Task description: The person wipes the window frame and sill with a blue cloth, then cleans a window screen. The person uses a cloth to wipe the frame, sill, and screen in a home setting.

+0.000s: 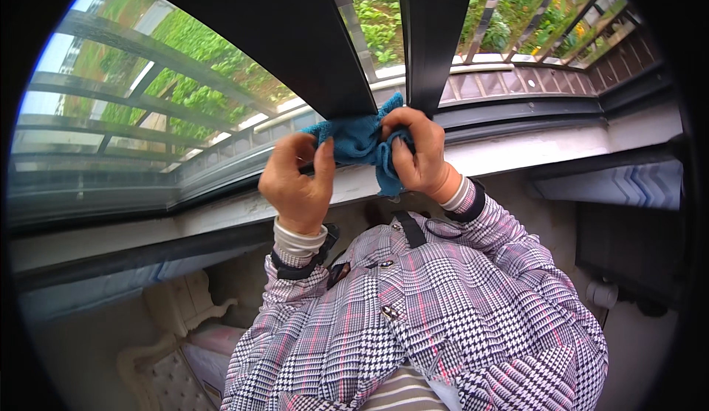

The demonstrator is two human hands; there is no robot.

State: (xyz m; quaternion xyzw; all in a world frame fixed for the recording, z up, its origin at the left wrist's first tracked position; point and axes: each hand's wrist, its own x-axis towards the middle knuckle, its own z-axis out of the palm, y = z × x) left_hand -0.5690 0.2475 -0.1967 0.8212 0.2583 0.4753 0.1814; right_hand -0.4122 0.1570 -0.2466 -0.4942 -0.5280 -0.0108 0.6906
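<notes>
A blue-teal cloth [354, 137] is stretched between my two hands, against the lower end of a dark window frame post [310, 40]. My left hand [299, 175] grips the cloth's left end between thumb and fingers. On the right, my right hand [418, 150] is closed on a bunched part of the cloth, and a loose corner hangs below it. A second dark frame post [440, 29] rises just behind the right hand. The glass pane [166, 78] lies to the left of the first post.
A white window sill [498, 153] runs beneath the frame, with dark sliding tracks [498, 117] behind it. Outside stand metal bars and green plants. Patterned panels [626, 184] sit below the sill at both sides. A tufted cream furniture piece [171, 378] is at lower left.
</notes>
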